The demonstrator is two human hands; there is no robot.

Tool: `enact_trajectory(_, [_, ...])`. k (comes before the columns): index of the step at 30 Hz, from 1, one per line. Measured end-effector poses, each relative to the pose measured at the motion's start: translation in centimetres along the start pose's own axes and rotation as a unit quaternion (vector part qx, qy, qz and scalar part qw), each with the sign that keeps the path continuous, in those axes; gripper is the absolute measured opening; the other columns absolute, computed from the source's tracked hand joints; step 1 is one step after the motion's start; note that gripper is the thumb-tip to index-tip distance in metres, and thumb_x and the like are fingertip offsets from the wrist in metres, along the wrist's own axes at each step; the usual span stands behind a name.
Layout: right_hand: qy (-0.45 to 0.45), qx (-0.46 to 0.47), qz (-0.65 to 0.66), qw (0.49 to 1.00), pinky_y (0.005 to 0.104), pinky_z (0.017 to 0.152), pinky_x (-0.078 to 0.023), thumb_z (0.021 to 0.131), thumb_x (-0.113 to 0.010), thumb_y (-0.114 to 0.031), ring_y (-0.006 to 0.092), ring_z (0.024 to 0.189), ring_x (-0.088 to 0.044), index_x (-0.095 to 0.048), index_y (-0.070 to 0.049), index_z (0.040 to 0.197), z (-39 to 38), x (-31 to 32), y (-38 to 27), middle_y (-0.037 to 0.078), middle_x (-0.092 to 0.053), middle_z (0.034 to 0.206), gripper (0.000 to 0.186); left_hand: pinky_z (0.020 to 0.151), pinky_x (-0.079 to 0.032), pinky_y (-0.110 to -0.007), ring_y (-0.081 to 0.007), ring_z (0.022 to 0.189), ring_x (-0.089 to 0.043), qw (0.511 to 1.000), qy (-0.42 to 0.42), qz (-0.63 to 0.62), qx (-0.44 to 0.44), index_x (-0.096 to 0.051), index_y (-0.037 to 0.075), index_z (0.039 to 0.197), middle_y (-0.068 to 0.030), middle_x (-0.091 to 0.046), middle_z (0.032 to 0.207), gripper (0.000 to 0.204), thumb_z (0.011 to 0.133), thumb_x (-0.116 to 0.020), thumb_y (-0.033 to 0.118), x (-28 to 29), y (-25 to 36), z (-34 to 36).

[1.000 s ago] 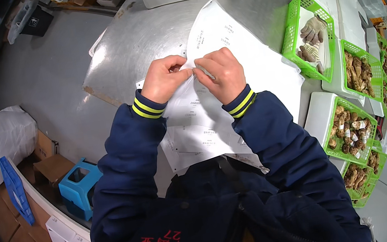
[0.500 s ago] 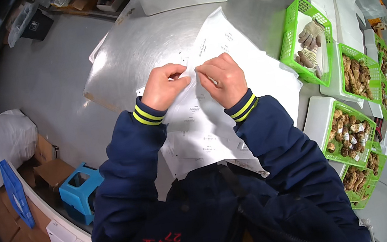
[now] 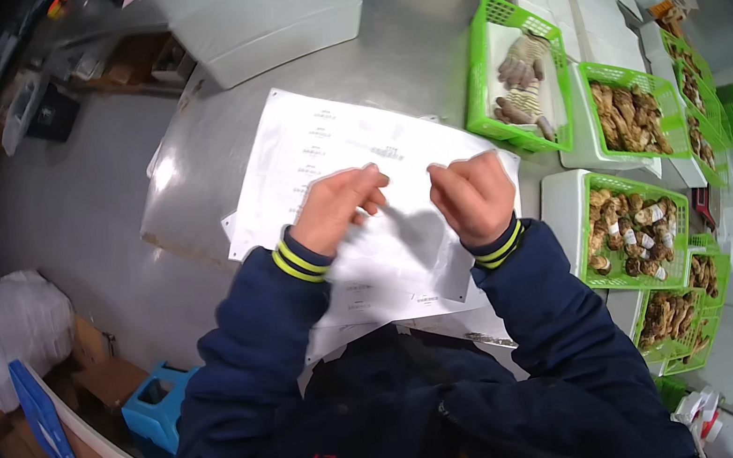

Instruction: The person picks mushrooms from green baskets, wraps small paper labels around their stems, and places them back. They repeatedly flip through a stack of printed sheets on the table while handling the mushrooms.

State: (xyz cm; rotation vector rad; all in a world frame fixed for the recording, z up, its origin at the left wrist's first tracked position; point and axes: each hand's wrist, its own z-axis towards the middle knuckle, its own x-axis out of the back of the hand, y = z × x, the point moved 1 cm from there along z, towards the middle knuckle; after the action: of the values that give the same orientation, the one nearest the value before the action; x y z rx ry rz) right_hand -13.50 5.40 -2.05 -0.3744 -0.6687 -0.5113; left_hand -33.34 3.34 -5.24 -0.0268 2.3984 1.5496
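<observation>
The white printed paper sheets lie overlapped on the brushed-metal table, directly in front of the person; the smooth top appears to give them firm, flat backing. The overlap presumably keeps them gathered within easy reach of both hands.

The left hand hangs over the middle of the paper, its fingers bent inward. The right hand is just beside it, over the right part of the sheets, fingers folded toward the palm. The hands are apart from each other. Whether either one pinches a small item cannot be told; blur and the folded fingers hide the tips. Both hands are bare, which probably suits thin paper.

Grey-and-white knitted gloves lie in a bright green slotted plastic basket at right, likely put there to leave the working area free. Nearer the person, knobbly brown mushrooms, several wearing white bands, fill a second green basket resting on a white foam box. The box appears to serve as a raised stand; the basket walls presumably stop the loose mushrooms rolling.
</observation>
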Motion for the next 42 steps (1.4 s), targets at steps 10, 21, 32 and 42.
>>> enact_trajectory(10, [-0.022, -0.038, -0.019, 0.999, 0.0278, 0.051, -0.042, 0.056, -0.063, -0.001, 0.0187, 0.06, -0.049, -0.062, -0.003, 0.087, -9.4, 12.0, 3.0, 0.004, -0.054, 0.076, 0.032, 0.058, -0.037, -0.022, -0.0092, 0.061, -0.045, 0.995, 0.001, -0.096, 0.01, -0.06, 0.001, 0.088, -0.0006, -0.051, 0.068, 0.017, 0.085, -0.055, 0.018, -16.5, -2.2, 1.5])
enact_trajectory(21, [0.018, -0.044, -0.078, 0.996, 0.0283, 0.051, -0.043, 0.056, -0.061, -0.004, 0.0187, 0.062, -0.05, -0.061, -0.001, 0.087, -16.8, 23.6, 6.1, 0.005, -0.055, 0.079, 0.032, 0.053, -0.037, -0.023, -0.0101, 0.056, -0.045, 0.996, -0.081, 0.02, 0.019, -0.058, -0.001, 0.086, -0.0033, -0.052, 0.065, 0.031, 0.09, -0.048, 0.028, -30.6, -4.7, -2.6])
enact_trajectory(32, [0.036, -0.289, 0.147, 0.945, 0.0285, 0.055, -0.043, 0.065, -0.072, -0.01, 0.0197, 0.065, -0.051, -0.059, -0.001, 0.096, -20.8, 27.1, 6.8, 0.007, -0.054, 0.08, 0.035, 0.053, -0.036, -0.022, -0.0087, 0.056, -0.044, 0.992, 0.052, -0.116, -0.007, -0.055, 0.001, 0.076, -0.0027, -0.052, 0.065, 0.021, 0.085, -0.059, 0.019, -35.5, -6.9, -1.0])
enact_trajectory(42, [0.169, -0.56, 0.409, 0.701, 0.0203, 0.054, -0.036, 0.078, -0.065, -0.005, 0.0066, 0.063, -0.045, -0.061, 0.002, 0.081, -23.9, 26.2, 5.8, 0.001, -0.05, 0.075, 0.009, 0.054, -0.038, -0.02, -0.007, 0.059, -0.047, 0.993, -0.042, 0.09, -0.07, -0.061, -0.005, 0.088, -0.002, -0.055, 0.065, 0.02, 0.084, -0.061, 0.014, -38.4, -7.9, -0.5])
